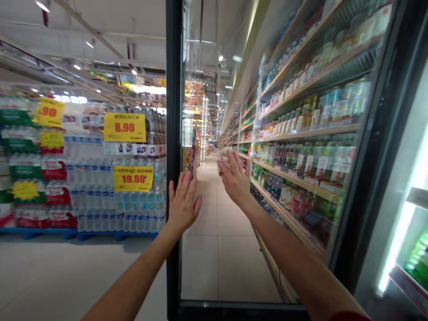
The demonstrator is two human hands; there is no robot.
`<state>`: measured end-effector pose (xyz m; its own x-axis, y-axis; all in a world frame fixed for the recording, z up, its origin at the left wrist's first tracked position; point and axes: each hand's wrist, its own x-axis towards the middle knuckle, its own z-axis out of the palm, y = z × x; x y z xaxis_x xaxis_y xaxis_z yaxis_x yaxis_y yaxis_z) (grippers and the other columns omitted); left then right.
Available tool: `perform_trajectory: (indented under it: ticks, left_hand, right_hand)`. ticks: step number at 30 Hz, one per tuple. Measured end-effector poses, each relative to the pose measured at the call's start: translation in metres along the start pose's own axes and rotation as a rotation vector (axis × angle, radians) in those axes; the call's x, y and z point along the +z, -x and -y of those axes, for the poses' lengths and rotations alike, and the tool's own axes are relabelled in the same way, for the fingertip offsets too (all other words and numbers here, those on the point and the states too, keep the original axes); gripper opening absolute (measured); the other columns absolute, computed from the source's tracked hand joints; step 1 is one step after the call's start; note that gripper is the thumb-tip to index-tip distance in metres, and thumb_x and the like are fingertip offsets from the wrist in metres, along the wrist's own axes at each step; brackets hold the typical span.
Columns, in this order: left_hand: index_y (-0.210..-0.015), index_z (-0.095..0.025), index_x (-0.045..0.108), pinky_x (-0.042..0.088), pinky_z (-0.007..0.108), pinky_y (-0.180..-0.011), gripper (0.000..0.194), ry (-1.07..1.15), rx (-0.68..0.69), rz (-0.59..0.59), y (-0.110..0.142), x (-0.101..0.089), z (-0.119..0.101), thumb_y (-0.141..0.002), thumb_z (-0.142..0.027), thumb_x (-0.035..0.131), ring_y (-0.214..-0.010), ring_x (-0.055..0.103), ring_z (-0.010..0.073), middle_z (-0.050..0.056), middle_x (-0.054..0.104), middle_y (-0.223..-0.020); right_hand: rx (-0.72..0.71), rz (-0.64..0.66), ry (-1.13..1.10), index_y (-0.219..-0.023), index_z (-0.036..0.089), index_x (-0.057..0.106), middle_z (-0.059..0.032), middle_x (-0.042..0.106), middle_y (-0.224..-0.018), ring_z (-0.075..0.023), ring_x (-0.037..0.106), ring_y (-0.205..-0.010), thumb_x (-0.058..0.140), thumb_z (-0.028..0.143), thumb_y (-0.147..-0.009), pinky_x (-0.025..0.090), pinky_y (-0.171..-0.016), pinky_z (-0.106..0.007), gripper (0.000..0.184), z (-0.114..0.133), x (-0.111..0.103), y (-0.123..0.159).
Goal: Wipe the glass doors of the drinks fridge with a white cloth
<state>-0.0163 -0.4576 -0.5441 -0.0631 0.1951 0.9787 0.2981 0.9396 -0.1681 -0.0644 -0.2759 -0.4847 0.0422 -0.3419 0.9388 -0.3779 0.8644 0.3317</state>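
In front of me stands a glass door (203, 263) with a black frame (174, 276). My left hand (183, 203) lies flat with its fingers stretched out, against the frame's left edge and the glass beside it. My right hand (236, 178) presses a crumpled whitish cloth (225, 154) to the middle of the glass. The fingers lie over the cloth, so only part of it shows. Shelves of bottled drinks appear in or through the glass on the right; I cannot tell how much is reflection.
Stacked packs of bottled water (96, 196) stand on blue pallets (83, 235) to the left, with yellow price signs (125, 127) on them. Pale floor (67, 276) lies before them. At the far right is a lit cooler interior with a light strip (394, 249) and green bottles (417, 256).
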Motion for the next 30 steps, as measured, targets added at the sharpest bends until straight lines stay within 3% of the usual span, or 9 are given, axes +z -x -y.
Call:
perform_trajectory:
  ticks: [5, 8, 15, 21, 23, 27, 30]
  left_hand:
    - [-0.140, -0.017, 0.020, 0.015, 0.047, -0.110, 0.063, 0.045, 0.027, 0.009, -0.013, 0.012, -0.011, -0.084, -0.025, 0.046, -0.137, 0.016, 0.0230, 0.015, 0.027, -0.145]
    - [-0.140, -0.016, 0.020, 0.015, 0.047, -0.110, 0.062, 0.044, 0.044, 0.014, -0.018, 0.021, -0.015, -0.084, -0.025, 0.046, -0.137, 0.016, 0.0226, 0.016, 0.028, -0.144]
    - [-0.139, -0.015, 0.023, 0.011, 0.049, -0.110, 0.060, 0.052, 0.035, -0.002, -0.045, 0.043, -0.032, -0.085, -0.029, 0.045, -0.137, 0.015, 0.0225, 0.017, 0.031, -0.143]
    - [-0.139, -0.017, 0.025, 0.008, 0.048, -0.110, 0.059, 0.059, 0.002, 0.015, -0.052, 0.057, -0.040, -0.085, -0.032, 0.045, -0.137, 0.016, 0.0224, 0.014, 0.030, -0.143]
    - [-0.139, -0.018, 0.025, 0.008, 0.048, -0.110, 0.059, 0.055, 0.000, 0.017, -0.050, 0.060, -0.039, -0.085, -0.032, 0.045, -0.137, 0.017, 0.0228, 0.014, 0.029, -0.144]
    - [-0.139, -0.019, 0.024, 0.009, 0.050, -0.110, 0.060, 0.039, 0.012, 0.011, -0.049, 0.062, -0.039, -0.085, -0.032, 0.045, -0.137, 0.016, 0.0234, 0.013, 0.026, -0.145]
    - [-0.140, -0.018, 0.023, 0.010, 0.050, -0.110, 0.061, 0.025, 0.017, 0.005, -0.050, 0.062, -0.039, -0.084, -0.032, 0.046, -0.137, 0.015, 0.0234, 0.013, 0.027, -0.145]
  right_hand:
    - [-0.161, 0.054, -0.010, -0.121, 0.027, 0.051, -0.0062, 0.050, -0.133, -0.0208, 0.027, -0.134, 0.049, 0.017, -0.082, 0.010, -0.109, -0.049, 0.040, 0.003, -0.012, 0.055]
    - [-0.211, 0.060, 0.004, -0.118, 0.029, 0.054, -0.0043, 0.052, -0.130, -0.0195, 0.029, -0.133, 0.050, 0.019, -0.082, 0.010, -0.110, -0.048, 0.037, -0.011, -0.015, 0.063]
    - [0.224, -0.086, 0.167, -0.126, 0.026, 0.048, -0.0108, 0.035, -0.143, -0.0231, 0.025, -0.135, 0.044, 0.022, -0.085, 0.013, -0.108, -0.050, 0.042, -0.075, -0.023, 0.020]
    - [0.084, -0.020, 0.141, -0.122, 0.029, 0.052, -0.0071, 0.038, -0.141, -0.0216, 0.029, -0.133, 0.047, 0.022, -0.083, 0.013, -0.109, -0.048, 0.040, -0.088, -0.034, 0.062]
    - [0.169, -0.038, 0.175, -0.122, 0.028, 0.052, -0.0081, 0.036, -0.142, -0.0229, 0.030, -0.132, 0.045, 0.023, -0.084, 0.013, -0.108, -0.051, 0.039, -0.108, -0.041, 0.075]
    - [0.514, -0.171, 0.241, -0.126, 0.022, 0.049, -0.0134, 0.029, -0.145, -0.0270, 0.032, -0.131, 0.039, 0.023, -0.085, 0.019, -0.104, -0.056, 0.042, -0.154, -0.053, 0.081]
    - [0.584, -0.222, 0.217, -0.128, 0.020, 0.047, -0.0153, 0.028, -0.145, -0.0286, 0.028, -0.133, 0.039, 0.023, -0.085, 0.022, -0.103, -0.056, 0.043, -0.149, -0.052, 0.080]
